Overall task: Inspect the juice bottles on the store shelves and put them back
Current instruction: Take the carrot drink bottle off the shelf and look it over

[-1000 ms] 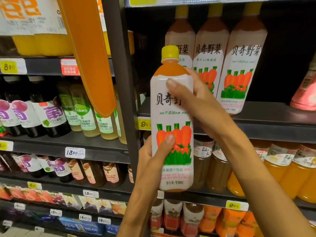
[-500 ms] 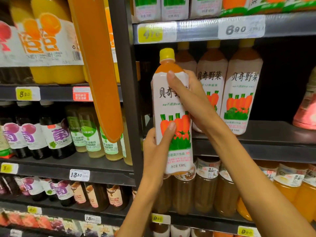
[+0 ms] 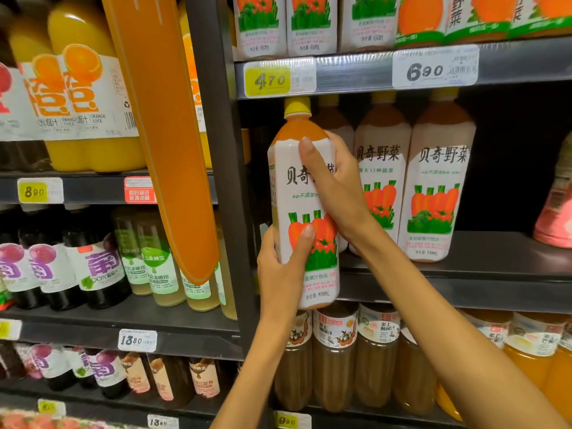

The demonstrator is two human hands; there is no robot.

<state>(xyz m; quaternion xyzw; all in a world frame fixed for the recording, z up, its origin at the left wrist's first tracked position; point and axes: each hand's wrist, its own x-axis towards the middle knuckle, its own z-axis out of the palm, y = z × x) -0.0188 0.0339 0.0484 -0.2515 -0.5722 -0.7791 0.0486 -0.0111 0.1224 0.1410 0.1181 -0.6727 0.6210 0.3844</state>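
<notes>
Head view: both hands' fingers clamped on upright juice bottle [image 3: 305, 193], left hand [image 3: 283, 269] low, right hand [image 3: 335, 187] high.

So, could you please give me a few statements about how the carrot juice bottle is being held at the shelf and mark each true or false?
1. Both hands hold the carrot juice bottle. True.
2. The bottle's cap is red. False: it is yellow.
3. The right hand grips the upper part of the bottle, the left hand the lower part. True.
4. The bottle already stands on the shelf. False: its base hangs in front of the shelf edge, still in the hands.
5. The price tag above the bottle reads 6.90. False: it reads 4.70.
</notes>
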